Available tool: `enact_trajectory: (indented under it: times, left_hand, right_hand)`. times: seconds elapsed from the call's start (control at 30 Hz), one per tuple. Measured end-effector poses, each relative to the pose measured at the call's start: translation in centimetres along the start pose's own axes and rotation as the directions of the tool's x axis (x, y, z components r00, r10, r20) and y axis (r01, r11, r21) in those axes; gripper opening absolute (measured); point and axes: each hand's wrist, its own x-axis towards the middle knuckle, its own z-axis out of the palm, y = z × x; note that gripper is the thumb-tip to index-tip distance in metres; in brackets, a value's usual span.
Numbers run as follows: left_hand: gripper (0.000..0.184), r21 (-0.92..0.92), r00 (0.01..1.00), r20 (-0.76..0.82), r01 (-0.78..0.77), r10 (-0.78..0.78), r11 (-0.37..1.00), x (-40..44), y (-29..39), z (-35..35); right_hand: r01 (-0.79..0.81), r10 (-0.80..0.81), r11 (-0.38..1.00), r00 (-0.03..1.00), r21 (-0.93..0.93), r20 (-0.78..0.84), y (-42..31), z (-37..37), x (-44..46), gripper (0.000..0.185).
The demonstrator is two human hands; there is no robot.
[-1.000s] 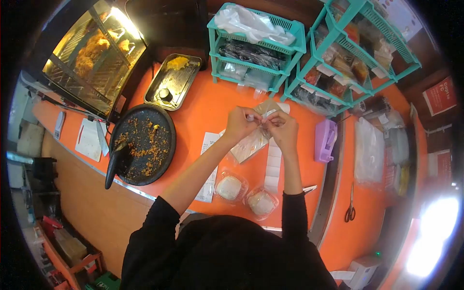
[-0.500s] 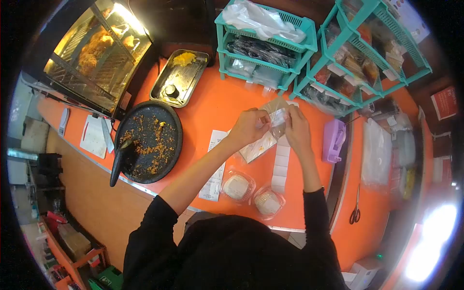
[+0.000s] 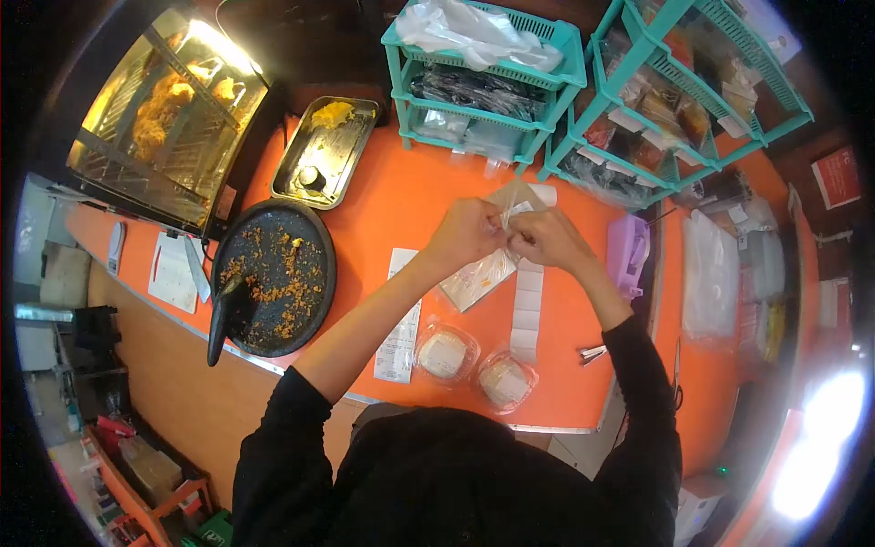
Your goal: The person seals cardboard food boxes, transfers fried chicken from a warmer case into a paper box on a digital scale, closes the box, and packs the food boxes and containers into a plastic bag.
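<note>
A flat, light brown package in a clear plastic bag (image 3: 476,284) lies on the orange counter beneath my hands. The fingers of my left hand (image 3: 465,239) are closed in a pinch on the bag's plastic. Facing it, my right hand (image 3: 554,241) is also closed on the gathered plastic, and the fingertips of both hands nearly meet. Exactly how the plastic runs between them is hard to see. Nearer my body sit a round clear tub with pale contents (image 3: 445,354) and a similar tub (image 3: 506,381). A printed receipt (image 3: 396,351) lies to their left.
At left are a stone mortar (image 3: 314,239) with brown crumbs and a dark pestle (image 3: 219,324), a knife (image 3: 197,269), a metal tray (image 3: 351,169) and a lit display case. Teal racks (image 3: 556,137) stand behind. A purple tape dispenser (image 3: 625,255) is at right.
My right hand has turned inward and moved left, close to my left hand. Its fingers now pinch the plastic. A metal item by my right forearm has come into sight.
</note>
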Motion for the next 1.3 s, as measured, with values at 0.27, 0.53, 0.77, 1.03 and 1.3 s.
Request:
enact_trajectory:
  times: [0.27,0.53,0.77,1.03,1.3]
  left_hand:
    - [0.016,-0.008,0.989,0.001,0.145,-0.145,0.989,-0.4,2.1,-2.3]
    - [0.013,-0.156,0.999,-0.039,-0.035,0.029,0.987,5.2,2.5,-1.0]
    - [0.026,-0.031,0.927,-0.294,0.235,-0.233,0.972,3.7,3.9,-6.1]
    - [0.068,0.176,0.973,0.232,-0.048,0.006,0.983,-14.4,-10.6,-5.4]
    - [0.132,0.325,0.938,0.267,0.128,-0.221,0.937,-22.2,-14.4,-4.3]
  right_hand:
    - [-0.108,0.189,0.971,0.893,0.214,-0.408,-1.6,1.4,-4.3,0.025]
    - [-0.421,0.473,0.881,0.749,0.218,-0.464,-4.0,8.0,-3.6,0.075]
    - [-0.476,0.550,0.831,0.631,0.287,-0.547,-5.5,9.0,4.1,0.061]
    - [-0.305,0.434,0.888,0.801,0.344,-0.413,-12.6,16.5,1.4,0.017]
    - [-0.194,0.212,0.970,0.971,0.148,-0.113,-16.7,22.2,1.8,0.016]
